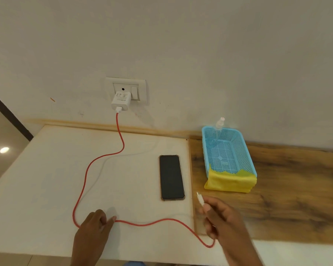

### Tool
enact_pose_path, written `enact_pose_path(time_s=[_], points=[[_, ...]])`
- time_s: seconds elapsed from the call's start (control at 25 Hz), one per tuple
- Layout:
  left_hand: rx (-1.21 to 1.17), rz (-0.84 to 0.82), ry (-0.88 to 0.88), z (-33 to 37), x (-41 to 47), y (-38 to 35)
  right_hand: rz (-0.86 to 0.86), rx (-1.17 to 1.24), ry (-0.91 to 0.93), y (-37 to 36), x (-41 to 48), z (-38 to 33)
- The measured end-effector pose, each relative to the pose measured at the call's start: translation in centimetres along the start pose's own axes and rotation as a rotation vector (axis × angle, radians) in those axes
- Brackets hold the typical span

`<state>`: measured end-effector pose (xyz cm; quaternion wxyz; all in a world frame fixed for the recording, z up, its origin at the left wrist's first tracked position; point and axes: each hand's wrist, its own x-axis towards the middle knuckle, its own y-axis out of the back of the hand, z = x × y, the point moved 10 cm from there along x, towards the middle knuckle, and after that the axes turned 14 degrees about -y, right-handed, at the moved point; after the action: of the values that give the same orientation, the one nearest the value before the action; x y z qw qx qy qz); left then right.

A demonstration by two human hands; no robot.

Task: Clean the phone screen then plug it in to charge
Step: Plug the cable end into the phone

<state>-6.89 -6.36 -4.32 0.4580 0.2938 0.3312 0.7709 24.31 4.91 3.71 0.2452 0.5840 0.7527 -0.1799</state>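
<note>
Phone: the smartphone (172, 177) lies flat and face up on the white tabletop (46, 169), screen dark, in a dark bumper case. Nothing's plugged into it.

Charger: a white wall adapter (121, 101) sits in the wall socket plate (126, 91), on the far wall above the table.

Cable: the red charging cable (96, 160) drops from the adapter, loops left across the white top, then snakes right along the near edge to the right hand.

Right hand: the right hand (222, 217) pinches the cable's white plug end (200, 199) between its fingertips, tip pointing up and away, just near-right of the phone's near corner (not touching the phone).

Left hand: the left hand (96, 225) rests on the table over the cable, fingers curled around the red cord, thumb tip on it.

Basket: a light blue plastic basket (244, 150) stands right of the phone on the wood-grain surface (296, 189).

Spray: a clear spray bottle (216, 133) leans in the basket's far left corner.

Cloth: a yellow cloth (230, 182) hangs over the basket's near rim.
</note>
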Motion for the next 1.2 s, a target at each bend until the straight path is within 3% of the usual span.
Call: enact_pose_path(time_s=[0.08,0.12,0.2,0.28,0.4,0.48,0.68,0.8,0.84,0.96,1.12,1.2], points=[[-0.015,-0.013,-0.036,0.1,-0.2,-0.2,-0.354,-0.025,-0.022,-0.4,-2.0,-1.6],[-0.038,-0.027,-0.05,0.0,-0.5,-0.4,-0.474,-0.187,-0.016,-0.6,-2.9,-1.9],[-0.096,-0.062,-0.057,-0.5,-0.8,-0.7,-0.522,-0.569,0.032,-0.4,-3.4,-1.3],[-0.146,-0.1,-0.057,-0.9,-0.9,-0.7,-0.348,-0.801,0.097,0.5,-1.3,-0.1],[-0.151,-0.114,-0.094,-0.9,-0.7,-0.8,-0.097,-0.878,0.078,0.3,2.1,1.9],[-0.138,-0.108,-0.045,-1.1,-0.4,-0.6,-0.064,-0.914,0.103,-1.8,3.0,3.4],[-0.034,-0.149,-0.086,2.3,1.8,-0.5,-0.183,-1.076,0.136,-7.6,2.9,6.3],[0.04,-0.206,-0.117,4.3,2.9,-1.3,-0.088,-1.285,0.154,-8.3,4.4,7.5],[0.088,-0.216,-0.164,4.9,3.0,-1.7,0.017,-1.317,0.234,-8.3,4.6,6.8],[0.129,-0.236,-0.257,6.7,3.4,-2.6,0.326,-1.206,0.309,-7.0,4.4,5.3],[-0.057,-0.309,-0.298,10.4,3.1,-5.3,0.389,-1.079,0.318,-7.0,5.4,6.4],[-0.003,-0.379,-0.281,11.0,2.9,-7.1,0.486,-1.108,0.539,-7.7,4.5,6.2]])
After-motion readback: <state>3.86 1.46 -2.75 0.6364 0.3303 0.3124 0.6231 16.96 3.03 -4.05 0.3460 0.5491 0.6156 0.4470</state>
